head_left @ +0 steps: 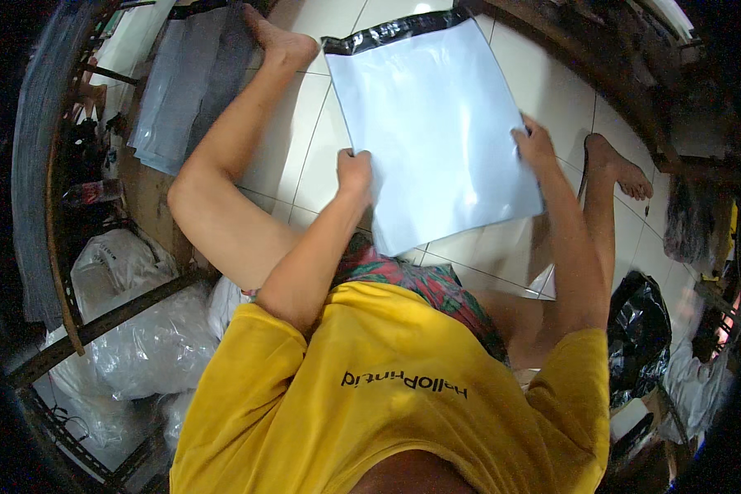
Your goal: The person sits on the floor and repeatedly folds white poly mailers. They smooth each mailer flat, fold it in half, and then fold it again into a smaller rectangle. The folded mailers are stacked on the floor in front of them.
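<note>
Both hands grip one flat, glossy white plastic mailer bag (436, 132) with a black strip along its far edge: left hand (355, 171) pinches its near left edge, right hand (535, 146) clasps its right edge, above the white tiled floor (305, 115).

A large, flat, rectangular poly mailer bag (432, 123), glossy pale grey-white with a black strip along its far edge, is held above the tiled floor, gripped at its near left side by the left hand (356, 173) and at its right edge by the right hand (535, 144). Well to the left of the left hand, a stack of similar grey mailer bags (185, 82) lies flat. Nearer and lower left sit bulging clear plastic bags (152, 342). Below and right of the right hand stands a crumpled black plastic bag (638, 329).
</note>
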